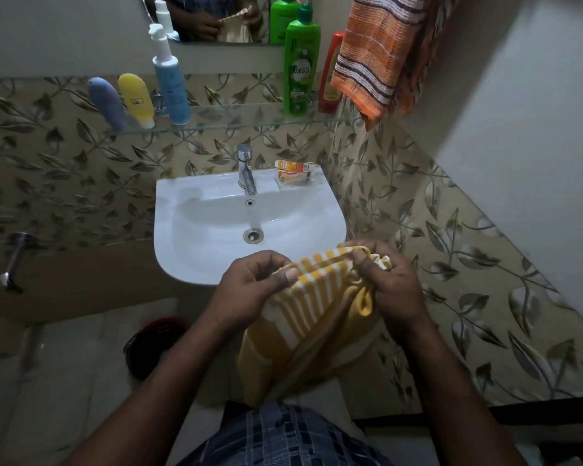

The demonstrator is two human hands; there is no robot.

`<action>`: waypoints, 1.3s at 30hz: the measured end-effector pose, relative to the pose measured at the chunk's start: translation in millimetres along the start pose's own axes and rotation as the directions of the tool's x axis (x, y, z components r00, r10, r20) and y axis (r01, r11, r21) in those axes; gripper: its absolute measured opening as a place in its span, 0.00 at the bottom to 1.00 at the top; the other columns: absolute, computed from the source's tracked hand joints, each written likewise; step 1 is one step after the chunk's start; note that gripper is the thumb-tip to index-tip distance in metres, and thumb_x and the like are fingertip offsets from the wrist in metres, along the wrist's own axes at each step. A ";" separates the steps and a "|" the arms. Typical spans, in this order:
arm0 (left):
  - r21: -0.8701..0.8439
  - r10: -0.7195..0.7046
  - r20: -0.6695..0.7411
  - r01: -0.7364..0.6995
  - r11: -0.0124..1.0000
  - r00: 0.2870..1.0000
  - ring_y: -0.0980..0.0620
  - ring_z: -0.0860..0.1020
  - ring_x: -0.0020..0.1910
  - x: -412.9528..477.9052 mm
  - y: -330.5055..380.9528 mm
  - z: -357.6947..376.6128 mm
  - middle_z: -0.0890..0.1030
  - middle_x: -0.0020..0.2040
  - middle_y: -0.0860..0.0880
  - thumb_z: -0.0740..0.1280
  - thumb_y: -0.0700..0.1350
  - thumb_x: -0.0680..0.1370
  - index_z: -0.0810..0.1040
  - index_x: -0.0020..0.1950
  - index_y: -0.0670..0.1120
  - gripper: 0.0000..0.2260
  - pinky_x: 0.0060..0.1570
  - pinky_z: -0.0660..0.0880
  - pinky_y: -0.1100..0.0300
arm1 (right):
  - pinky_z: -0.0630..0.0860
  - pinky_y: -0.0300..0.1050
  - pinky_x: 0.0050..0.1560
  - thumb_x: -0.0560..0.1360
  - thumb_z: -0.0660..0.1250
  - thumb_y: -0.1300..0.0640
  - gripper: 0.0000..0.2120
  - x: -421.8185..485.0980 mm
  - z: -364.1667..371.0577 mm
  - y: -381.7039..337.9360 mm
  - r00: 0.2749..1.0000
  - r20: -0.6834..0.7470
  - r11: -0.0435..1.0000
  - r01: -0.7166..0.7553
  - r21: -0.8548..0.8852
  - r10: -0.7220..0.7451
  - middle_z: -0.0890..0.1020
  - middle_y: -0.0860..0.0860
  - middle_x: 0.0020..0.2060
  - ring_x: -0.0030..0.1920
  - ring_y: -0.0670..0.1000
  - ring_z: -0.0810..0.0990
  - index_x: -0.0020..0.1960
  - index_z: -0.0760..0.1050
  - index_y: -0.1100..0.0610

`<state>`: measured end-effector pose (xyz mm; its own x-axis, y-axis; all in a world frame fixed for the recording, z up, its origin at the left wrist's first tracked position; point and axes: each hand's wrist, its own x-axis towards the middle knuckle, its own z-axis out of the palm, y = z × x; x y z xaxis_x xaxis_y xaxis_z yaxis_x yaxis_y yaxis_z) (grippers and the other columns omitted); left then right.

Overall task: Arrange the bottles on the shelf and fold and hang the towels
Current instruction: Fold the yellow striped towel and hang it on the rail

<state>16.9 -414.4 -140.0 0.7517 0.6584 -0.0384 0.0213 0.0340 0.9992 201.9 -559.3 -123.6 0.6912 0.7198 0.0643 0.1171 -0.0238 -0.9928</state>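
Yellow striped towel (pixel 317 297) at 6 o'clock, held low in front of sink (pixel 196 264). Left hand (pixel 249 287) pinches top edge, thumb over stripes; right hand (pixel 387 284) clamps bunched corner, fingers curled tight. Grip likely evens edges for fold. Orange towel (pixel 367 55) hangs at 1 o'clock. Bottles on glass shelf (pixel 236 124) at 12: blue pump bottle (pixel 172 85), green bottle (pixel 298 72).

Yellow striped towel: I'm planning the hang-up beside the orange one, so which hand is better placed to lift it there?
Right hand, probably: it grips the yellow striped towel nearer the orange towel hanging upper right.
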 end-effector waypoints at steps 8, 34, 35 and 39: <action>0.051 0.070 0.030 -0.071 0.996 0.997 0.55 0.79 0.37 3.2 -2.8 4.1 0.83 0.37 0.54 0.73 0.47 0.76 0.82 0.45 0.48 0.03 0.40 0.76 0.59 | 0.81 0.54 0.41 0.67 0.77 0.35 0.19 -25.9 45.7 0.6 0.972 0.234 0.929 0.092 -0.359 -0.006 0.85 0.48 0.38 0.39 0.50 0.84 0.46 0.84 0.49; 0.029 0.083 0.183 -0.090 0.996 0.980 0.48 0.80 0.40 -6.0 12.9 1.2 0.83 0.40 0.48 0.74 0.57 0.76 0.83 0.52 0.51 0.11 0.43 0.77 0.48 | 0.79 0.58 0.39 0.75 0.76 0.44 0.14 -23.1 27.7 -10.6 0.979 0.177 0.943 0.149 -0.298 -0.099 0.85 0.53 0.39 0.40 0.57 0.83 0.47 0.84 0.56; 0.034 0.040 0.209 -0.048 0.998 0.977 0.49 0.80 0.40 -7.5 9.5 -1.7 0.82 0.40 0.50 0.74 0.57 0.76 0.83 0.52 0.51 0.12 0.43 0.76 0.49 | 0.80 0.56 0.40 0.74 0.76 0.43 0.16 -21.5 21.1 -14.6 0.988 0.113 0.963 0.127 -0.239 -0.102 0.85 0.53 0.40 0.40 0.57 0.83 0.46 0.84 0.56; 0.219 0.032 0.252 -0.089 0.972 0.967 0.48 0.84 0.47 -12.8 -7.1 -2.4 0.85 0.45 0.53 0.72 0.60 0.75 0.85 0.47 0.53 0.12 0.53 0.79 0.44 | 0.78 0.42 0.39 0.78 0.74 0.55 0.05 -13.1 -1.8 -26.3 0.999 -0.019 0.999 0.039 0.025 -0.038 0.84 0.47 0.37 0.37 0.46 0.82 0.46 0.83 0.56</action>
<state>5.6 -421.3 -146.7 0.8936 0.4489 -0.0018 0.0975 -0.1902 0.9769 191.1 -569.3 -98.2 0.6998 0.7067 0.1042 0.1257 0.0217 -0.9918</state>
